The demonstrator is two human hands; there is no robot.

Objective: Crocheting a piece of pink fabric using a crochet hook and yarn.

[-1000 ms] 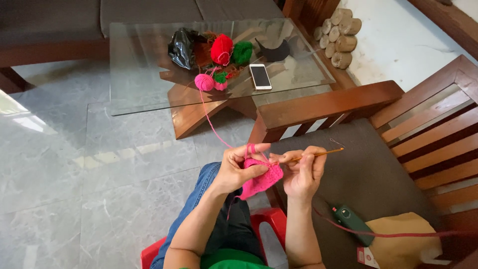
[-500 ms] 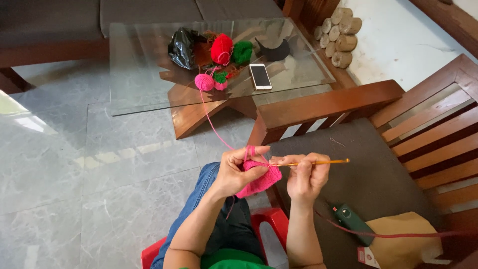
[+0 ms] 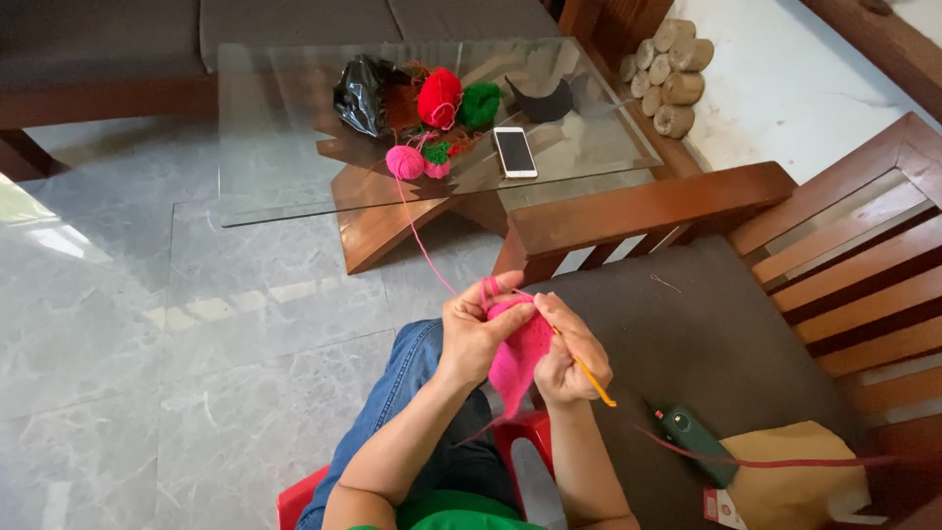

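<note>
My left hand (image 3: 476,334) pinches the top of a small pink crocheted piece (image 3: 518,355) that hangs over my knee. My right hand (image 3: 572,355) grips a yellow crochet hook (image 3: 593,378), its handle pointing down to the right and its tip hidden in the pink fabric. A pink strand (image 3: 420,240) runs from my left fingers up to a pink yarn ball (image 3: 404,162) on the glass table (image 3: 285,147).
On the glass table lie a red yarn ball (image 3: 439,96), a green yarn ball (image 3: 479,103), a black bag (image 3: 357,93) and a phone (image 3: 514,151). A wooden chair with dark cushion (image 3: 706,324) stands right, holding a green tool (image 3: 695,444) and a paper bag (image 3: 790,476).
My right hand has turned the hook from pointing sideways to the right to pointing down-right, and both hands have drawn closer together over the pink piece.
</note>
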